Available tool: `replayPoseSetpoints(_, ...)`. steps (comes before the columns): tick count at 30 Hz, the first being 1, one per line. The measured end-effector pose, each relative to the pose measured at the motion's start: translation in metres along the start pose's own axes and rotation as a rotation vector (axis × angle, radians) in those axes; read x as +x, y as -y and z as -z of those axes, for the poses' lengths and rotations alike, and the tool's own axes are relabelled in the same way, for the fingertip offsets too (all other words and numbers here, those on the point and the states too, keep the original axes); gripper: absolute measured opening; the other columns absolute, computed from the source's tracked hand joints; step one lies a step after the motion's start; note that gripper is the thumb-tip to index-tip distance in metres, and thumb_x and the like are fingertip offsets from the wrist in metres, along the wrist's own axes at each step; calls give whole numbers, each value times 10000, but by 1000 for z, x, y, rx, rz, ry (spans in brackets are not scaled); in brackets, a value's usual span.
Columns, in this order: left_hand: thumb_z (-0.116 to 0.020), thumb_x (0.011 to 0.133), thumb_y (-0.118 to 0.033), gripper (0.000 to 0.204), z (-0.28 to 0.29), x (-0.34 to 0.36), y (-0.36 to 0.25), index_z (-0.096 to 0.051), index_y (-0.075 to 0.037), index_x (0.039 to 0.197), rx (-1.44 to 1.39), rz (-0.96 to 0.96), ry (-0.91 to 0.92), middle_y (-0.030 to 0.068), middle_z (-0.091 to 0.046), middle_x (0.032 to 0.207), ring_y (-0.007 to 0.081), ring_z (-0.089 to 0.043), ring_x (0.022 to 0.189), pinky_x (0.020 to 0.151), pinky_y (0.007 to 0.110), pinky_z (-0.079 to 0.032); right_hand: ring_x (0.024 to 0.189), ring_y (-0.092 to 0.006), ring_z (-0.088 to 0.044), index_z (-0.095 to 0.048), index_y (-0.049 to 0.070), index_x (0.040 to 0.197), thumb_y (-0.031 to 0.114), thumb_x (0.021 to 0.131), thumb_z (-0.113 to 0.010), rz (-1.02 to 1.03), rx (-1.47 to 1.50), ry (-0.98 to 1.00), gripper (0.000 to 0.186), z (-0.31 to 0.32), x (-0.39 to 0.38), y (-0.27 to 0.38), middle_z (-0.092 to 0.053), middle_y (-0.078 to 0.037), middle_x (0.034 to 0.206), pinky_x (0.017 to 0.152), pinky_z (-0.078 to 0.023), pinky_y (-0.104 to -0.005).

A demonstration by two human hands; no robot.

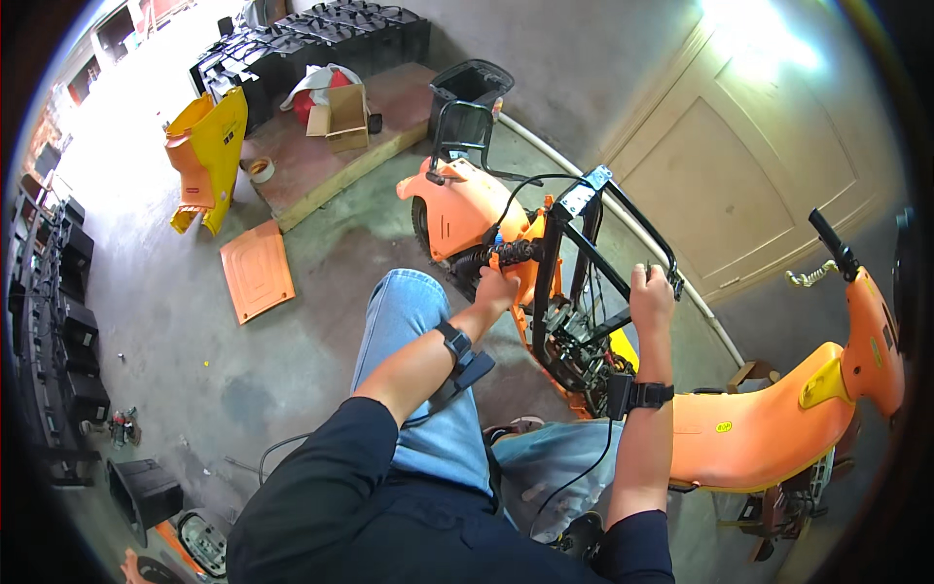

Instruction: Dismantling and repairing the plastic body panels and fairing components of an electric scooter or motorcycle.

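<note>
In front of me stands a partly stripped electric scooter with orange body panels (461,206) and a bare black tube frame (552,255). My left hand (498,288) is closed beside the black coil-spring shock absorber (519,251). A small orange piece shows at its fingertips, but what the fingers hold is unclear. My right hand (652,296) is closed in a fist on the frame's upper right tube (667,255). Below and between the hands, wiring and metal parts (569,326) sit exposed inside the frame. Each wrist wears a black strap with a small device.
An orange scooter seat and body (749,433) stands close on my right. An orange panel (257,272) lies on the floor, with a yellow-orange fairing (207,159) behind it. A low platform (389,133) bears an open cardboard box (346,115). A black bin (474,83) stands behind the scooter.
</note>
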State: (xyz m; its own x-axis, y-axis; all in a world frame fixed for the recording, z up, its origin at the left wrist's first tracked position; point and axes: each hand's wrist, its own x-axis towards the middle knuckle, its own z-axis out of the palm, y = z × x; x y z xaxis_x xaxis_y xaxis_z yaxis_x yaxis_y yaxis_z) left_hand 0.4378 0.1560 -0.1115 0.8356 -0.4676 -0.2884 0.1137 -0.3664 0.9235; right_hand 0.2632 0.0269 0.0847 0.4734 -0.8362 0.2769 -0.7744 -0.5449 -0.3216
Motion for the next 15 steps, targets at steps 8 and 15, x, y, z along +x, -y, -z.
replayPoseSetpoints(8, -546, 878, -343, 449, -2, -14, -12, -431, 54, 1052, 178, -145, 115, 295, -615, 953, 444, -591, 936, 814, 460, -461, 821, -435, -611, -570, 20, 891, 404, 901, -435, -40, 10, -103, 407, -3, -3, 6, -643, -244, 826, 738, -457, -504)
replayPoseSetpoints(15, -605, 859, -265, 355, -27, -5, 13, -482, 26, 1023, 18, -233, 21, 215, -638, 917, 357, -627, 887, 760, 394, -472, 777, -417, -621, -568, 30, 865, 424, 908, -441, -77, 37, -83, 416, 4, -8, 1, -644, -224, 771, 720, -466, -499)
